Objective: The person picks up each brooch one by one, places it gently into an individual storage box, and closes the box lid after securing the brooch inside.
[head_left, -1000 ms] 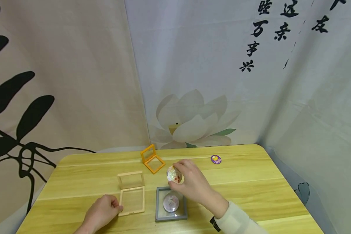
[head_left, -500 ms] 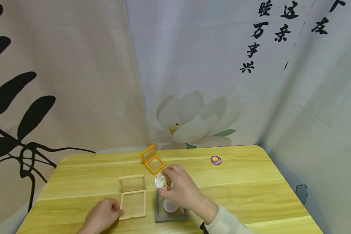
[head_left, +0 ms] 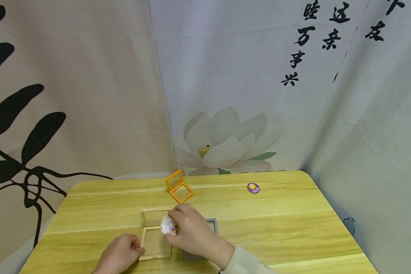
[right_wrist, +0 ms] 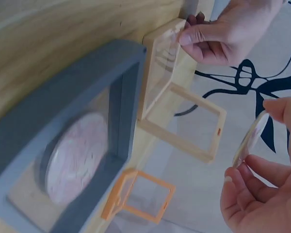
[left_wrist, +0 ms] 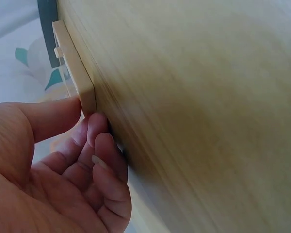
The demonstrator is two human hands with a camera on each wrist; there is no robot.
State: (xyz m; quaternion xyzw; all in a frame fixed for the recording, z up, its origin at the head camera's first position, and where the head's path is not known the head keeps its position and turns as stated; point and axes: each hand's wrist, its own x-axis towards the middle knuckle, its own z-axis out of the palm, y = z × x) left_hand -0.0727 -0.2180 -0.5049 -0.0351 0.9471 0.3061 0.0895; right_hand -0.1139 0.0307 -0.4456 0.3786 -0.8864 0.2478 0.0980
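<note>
A small round badge (head_left: 169,225) with a shiny, iridescent face is pinched between the thumb and fingers of my right hand (head_left: 196,234), over the right side of the beige hinged display frame (head_left: 157,257). That frame lies unfolded, one half flat and its lid raised at the back. At its near left corner, my left hand (head_left: 120,251) holds the edge; the left wrist view has the thumb (left_wrist: 58,116) on the corner with fingertips beside it. Partly hidden under my right arm is a grey frame (head_left: 212,224). The right wrist view shows a pale round badge (right_wrist: 77,160) inside it.
Farther back stands a small orange hinged frame (head_left: 186,198), unfolded. To the right on the wooden table (head_left: 294,220) lies a purple badge (head_left: 253,188). A printed curtain (head_left: 233,76) hangs behind the table's far edge.
My right hand has carried the badge leftward and nearer, from above the grey frame to over the beige frame. My left hand keeps its hold on the beige frame's corner.
</note>
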